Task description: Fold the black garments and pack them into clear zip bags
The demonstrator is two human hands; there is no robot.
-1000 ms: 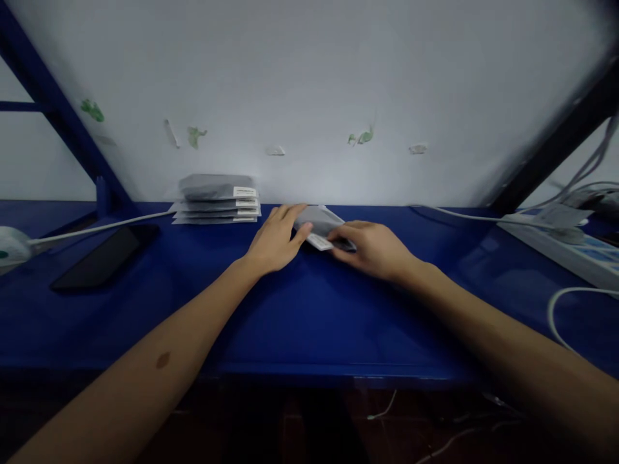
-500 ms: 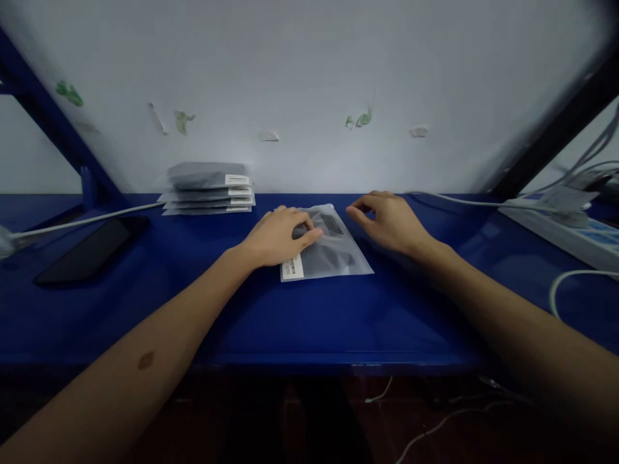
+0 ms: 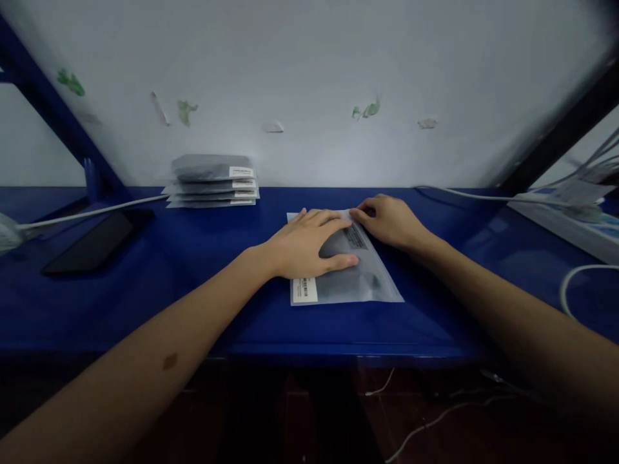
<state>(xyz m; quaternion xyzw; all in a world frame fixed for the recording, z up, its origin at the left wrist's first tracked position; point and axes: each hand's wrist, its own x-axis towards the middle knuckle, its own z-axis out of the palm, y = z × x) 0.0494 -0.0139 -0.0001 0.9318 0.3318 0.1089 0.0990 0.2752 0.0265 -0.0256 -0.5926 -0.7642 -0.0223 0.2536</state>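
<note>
A frosted plastic bag [image 3: 360, 283] lies flat on the blue table, with a white barcode label at its lower left corner and dark printing near its right edge. Spread across the bag, my left hand [image 3: 309, 245] presses down with its fingers apart and its thumb stretched to the right. My right hand [image 3: 389, 219] is closed at the far right corner of the bag, thumb and curled fingertips pinching its edge. What is inside the bag is hard to make out through the cloudy plastic.
A stack of several similar labelled bags [image 3: 213, 183] stands at the back left by the wall. A black phone [image 3: 99, 241] lies to the left, near a white cable [image 3: 91, 211]. On the right are a power strip [image 3: 565, 222] and more cables. The table's front edge [image 3: 338, 351] runs below my hands.
The bag has shifted right and nearer to me. My left hand has moved right and flattened with fingers spread. My right hand has come onto the bag's far right corner.
</note>
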